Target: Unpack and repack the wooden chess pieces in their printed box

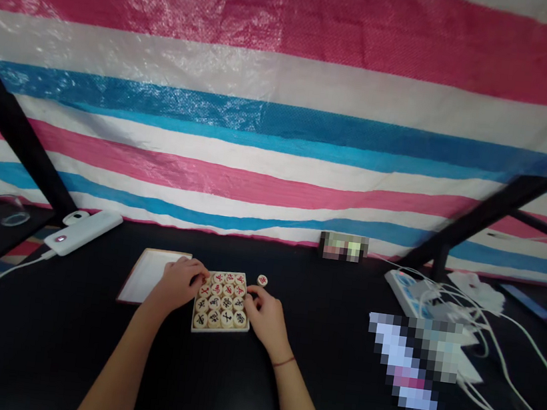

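Note:
A shallow white box (219,333) holds rows of round Chinese chess pieces (226,302), with red characters at the back and black ones at the front. My left hand (177,284) reaches over its back left corner, fingertips pinched around a corner piece that they partly hide. On the opposite side, my right hand (266,315) has its thumb and index finger against the right edge of the box, other fingers curled in. One loose chess piece (262,280) with a red character lies just beyond the right fingertips, apart from them. The box lid (141,280) lies left, partly behind my left hand.
On the black table (315,385) sit a white power bank (83,234) with a cable at the left, and a power strip (399,290) with tangled white cables at the right. A blurred-out phone-like object (405,370) lies nearer. Striped sheeting (285,119) hangs behind.

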Motion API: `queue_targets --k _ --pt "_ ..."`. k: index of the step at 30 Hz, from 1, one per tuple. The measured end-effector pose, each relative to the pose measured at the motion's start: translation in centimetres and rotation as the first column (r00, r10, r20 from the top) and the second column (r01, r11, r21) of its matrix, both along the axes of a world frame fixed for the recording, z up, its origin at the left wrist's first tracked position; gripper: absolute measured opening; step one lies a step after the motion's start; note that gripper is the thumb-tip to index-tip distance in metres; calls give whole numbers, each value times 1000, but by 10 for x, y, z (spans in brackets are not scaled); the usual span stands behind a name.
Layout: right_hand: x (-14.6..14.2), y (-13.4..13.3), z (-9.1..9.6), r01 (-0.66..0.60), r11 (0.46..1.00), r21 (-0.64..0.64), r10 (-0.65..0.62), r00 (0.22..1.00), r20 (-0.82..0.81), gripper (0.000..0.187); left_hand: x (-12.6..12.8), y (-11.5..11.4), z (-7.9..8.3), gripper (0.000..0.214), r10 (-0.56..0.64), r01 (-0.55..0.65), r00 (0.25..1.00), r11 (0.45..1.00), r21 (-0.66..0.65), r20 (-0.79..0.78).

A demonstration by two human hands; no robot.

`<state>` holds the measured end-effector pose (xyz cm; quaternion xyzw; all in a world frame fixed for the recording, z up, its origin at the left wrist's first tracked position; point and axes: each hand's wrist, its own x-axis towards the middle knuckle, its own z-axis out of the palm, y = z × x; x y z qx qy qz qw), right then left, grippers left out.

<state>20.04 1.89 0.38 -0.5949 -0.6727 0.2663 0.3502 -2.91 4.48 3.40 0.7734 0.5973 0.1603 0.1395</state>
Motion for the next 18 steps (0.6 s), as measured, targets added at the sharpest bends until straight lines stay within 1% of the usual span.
queue_targets --k 4,9,15,18 --pt "0 1 -3 1 1000 -1 -1 1000 4 27 -3 1 -2 26 -1 1 1000 999 -36 -5" --pt "1 1 -5 1 1000 4 -1 1000 11 28 -2 1 -5 31 -9 8 1000 999 -43 -21" --pt "0 1 -5 0 1000 -2 1 1000 15 29 0 0 -7 30 -5 4 1000 999 -38 -25" --pt "0 1 -4 -4 1000 0 4 1000 14 29 1 0 -9 28 -6 6 1000 1000 -8 -23"
